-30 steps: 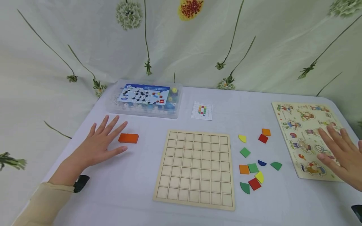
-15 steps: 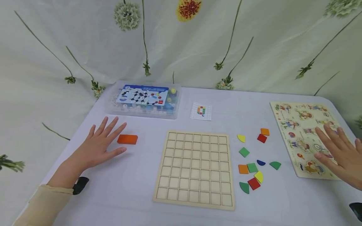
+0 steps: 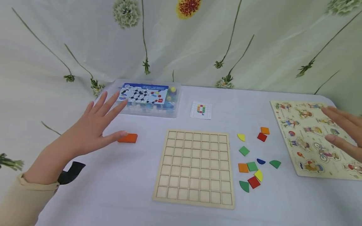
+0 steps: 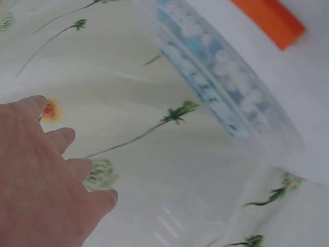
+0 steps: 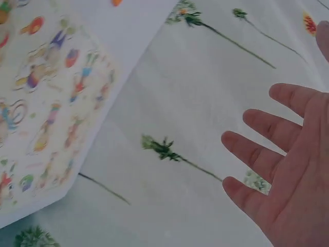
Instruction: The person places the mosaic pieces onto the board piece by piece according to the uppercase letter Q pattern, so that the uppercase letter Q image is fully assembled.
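Note:
My left hand (image 3: 91, 128) hovers with spread, straight fingers over the left of the table, holding nothing. In the head view its thumb overlaps an orange block (image 3: 130, 138), and its fingertips cross the edge of a clear plastic case (image 3: 169, 111). On the far right, my right hand (image 3: 346, 130) is raised with its fingers straight, partly cut off by the frame edge. Behind it lies a wooden picture puzzle board (image 3: 294, 147). Between the hands sits a wooden grid board (image 3: 194, 163) with bare squares. The right wrist view shows the right palm (image 5: 303, 180) with nothing in it.
Several flat coloured pieces lie right of the grid board, among them a green square (image 3: 244, 151), a red square (image 3: 254, 182) and a blue half-circle (image 3: 261, 161). A small pattern card (image 3: 201, 110) lies behind the grid. A flowered cloth (image 3: 186, 44) hangs at the back.
My left hand has risen, its thumb now overlapping the orange block in view. My right hand has lifted and turned, shifting right and uncovering more of the puzzle board. The pieces have not moved.

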`<state>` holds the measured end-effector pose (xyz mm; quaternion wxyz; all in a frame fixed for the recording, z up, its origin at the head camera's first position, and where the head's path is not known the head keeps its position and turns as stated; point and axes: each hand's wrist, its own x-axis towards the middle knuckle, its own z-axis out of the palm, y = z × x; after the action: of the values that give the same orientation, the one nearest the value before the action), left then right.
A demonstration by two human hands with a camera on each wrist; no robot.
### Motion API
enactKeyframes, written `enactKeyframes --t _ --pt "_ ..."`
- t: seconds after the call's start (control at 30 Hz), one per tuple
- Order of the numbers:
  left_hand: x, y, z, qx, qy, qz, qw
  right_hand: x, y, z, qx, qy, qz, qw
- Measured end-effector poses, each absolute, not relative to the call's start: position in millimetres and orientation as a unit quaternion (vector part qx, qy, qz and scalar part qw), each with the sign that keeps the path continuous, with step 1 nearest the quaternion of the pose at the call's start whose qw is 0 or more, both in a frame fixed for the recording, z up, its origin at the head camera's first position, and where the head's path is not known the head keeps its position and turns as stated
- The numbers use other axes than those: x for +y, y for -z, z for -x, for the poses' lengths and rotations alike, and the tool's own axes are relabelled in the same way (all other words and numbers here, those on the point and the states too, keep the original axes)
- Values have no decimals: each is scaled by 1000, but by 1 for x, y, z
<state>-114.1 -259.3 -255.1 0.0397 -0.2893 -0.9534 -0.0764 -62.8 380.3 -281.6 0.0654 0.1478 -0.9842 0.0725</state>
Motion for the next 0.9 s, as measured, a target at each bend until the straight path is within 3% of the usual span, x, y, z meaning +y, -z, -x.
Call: enactKeyframes --t 0.2,0.33,0.5,0.9 --pt "-227 238 102 -927 181 325 39 349 263 55 -969 -157 -158 105" --pt "-209 253 94 -914 243 325 -1 327 272 47 -955 -208 -161 138" --pt "-196 283 93 -896 300 322 -56 308 302 44 -931 -310 -132 142" --pt "-188 343 96 -875 302 324 -194 279 362 40 -890 -432 -138 44"
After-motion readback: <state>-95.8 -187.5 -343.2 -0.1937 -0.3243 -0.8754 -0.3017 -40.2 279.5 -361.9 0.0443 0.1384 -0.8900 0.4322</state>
